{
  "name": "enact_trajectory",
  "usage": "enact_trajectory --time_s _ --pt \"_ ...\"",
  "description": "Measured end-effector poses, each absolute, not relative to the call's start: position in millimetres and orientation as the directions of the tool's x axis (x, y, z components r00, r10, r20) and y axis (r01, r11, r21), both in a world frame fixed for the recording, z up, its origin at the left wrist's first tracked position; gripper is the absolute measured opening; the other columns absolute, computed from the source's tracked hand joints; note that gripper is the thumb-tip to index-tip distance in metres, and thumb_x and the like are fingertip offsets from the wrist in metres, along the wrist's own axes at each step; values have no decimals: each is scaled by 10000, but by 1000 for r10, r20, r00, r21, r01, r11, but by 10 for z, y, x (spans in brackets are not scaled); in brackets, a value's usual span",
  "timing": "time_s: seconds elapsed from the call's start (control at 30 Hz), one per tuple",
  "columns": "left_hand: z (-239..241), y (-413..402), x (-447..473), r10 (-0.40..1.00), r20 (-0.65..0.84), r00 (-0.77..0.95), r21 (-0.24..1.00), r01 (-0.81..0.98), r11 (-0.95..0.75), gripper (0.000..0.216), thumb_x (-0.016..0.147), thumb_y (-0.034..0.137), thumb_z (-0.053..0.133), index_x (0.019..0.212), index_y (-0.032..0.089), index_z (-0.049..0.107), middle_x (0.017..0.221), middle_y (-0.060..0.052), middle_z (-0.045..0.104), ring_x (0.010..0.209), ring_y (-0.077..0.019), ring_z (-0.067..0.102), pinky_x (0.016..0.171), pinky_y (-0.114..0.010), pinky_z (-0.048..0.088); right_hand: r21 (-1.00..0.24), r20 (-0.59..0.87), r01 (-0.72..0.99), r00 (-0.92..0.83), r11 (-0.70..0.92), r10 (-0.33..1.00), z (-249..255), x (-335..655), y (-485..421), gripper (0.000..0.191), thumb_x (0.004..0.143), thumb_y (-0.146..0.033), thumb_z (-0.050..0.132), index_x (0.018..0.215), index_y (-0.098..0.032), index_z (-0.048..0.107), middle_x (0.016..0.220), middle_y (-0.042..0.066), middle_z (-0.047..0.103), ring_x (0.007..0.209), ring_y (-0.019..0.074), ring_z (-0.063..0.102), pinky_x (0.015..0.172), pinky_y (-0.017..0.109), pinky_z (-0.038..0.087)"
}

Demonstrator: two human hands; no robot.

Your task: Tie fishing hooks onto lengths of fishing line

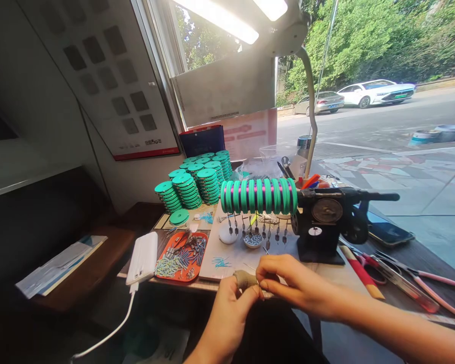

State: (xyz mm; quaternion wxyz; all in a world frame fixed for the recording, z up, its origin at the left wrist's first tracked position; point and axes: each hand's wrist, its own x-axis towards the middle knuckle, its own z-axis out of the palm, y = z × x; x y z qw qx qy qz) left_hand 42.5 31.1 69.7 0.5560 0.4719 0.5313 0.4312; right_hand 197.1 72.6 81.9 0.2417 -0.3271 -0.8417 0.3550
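My left hand [229, 306] and my right hand [288, 280] meet at the table's front edge, both with fingers pinched together. What they pinch is too small to make out. A brown-green cover [244, 279] wraps a finger of my left hand. Just beyond lie thin light-blue pieces [221, 262] on a pale board [212, 270]. Behind them a row of green spools [258, 196] sits on the shaft of a black hand winder [320, 230]. Small dark weights [268, 236] hang from the spools on lines. Beneath them stands a small bowl [253, 241] of grey beads, beside a white rounded object [227, 234].
At left, an orange-red tray [201, 275] holds small tubes and metal parts, next to a white power bank [142, 258] with a cable. Stacked green discs [187, 192] stand behind. Pliers [413, 273], scissors and a phone [390, 227] lie at right. A lamp [313, 121] arches overhead.
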Motion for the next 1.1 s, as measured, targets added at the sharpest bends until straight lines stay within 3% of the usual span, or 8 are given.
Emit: enact_trajectory --time_s 0.3,0.6,0.7,0.87,1.1 --pt "623 288 388 996 26 86 971 235 -46 137 767 255 529 814 152 607 852 -67 608 835 -224 536 782 -348 400 -808 77 407 -644 426 761 829 1956 753 152 789 -192 477 657 -150 543 637 -15 491 625 121 431 597 221 334" --pt "713 284 406 959 217 184 811 513 -282 132 800 180 471 765 146 594 834 -85 575 841 -231 527 770 -379 403 -948 -96 289 -655 131 750 846 1945 789 123 718 -195 503 605 -153 475 552 -58 386 539 81 337 471 184 260" --pt "728 280 412 929 279 244 700 611 -371 145 793 134 463 766 150 604 815 -80 588 827 -235 519 752 -395 395 -955 -122 279 -682 103 721 849 1942 811 138 716 -199 500 592 -154 460 536 -63 374 522 74 317 449 182 237" --pt "682 285 388 840 423 340 411 754 -512 169 725 65 487 783 158 616 803 -93 601 783 -253 507 675 -404 389 -948 -169 309 -702 82 692 842 1934 884 91 679 -170 513 595 -144 490 526 -59 417 511 74 348 452 188 253" --pt "640 293 386 648 624 436 149 748 -646 154 710 60 506 788 136 614 761 -89 638 727 -233 518 682 -411 378 -931 -295 363 -684 -40 667 850 1931 940 74 610 -147 499 536 -147 492 445 -59 432 434 69 368 416 186 250"
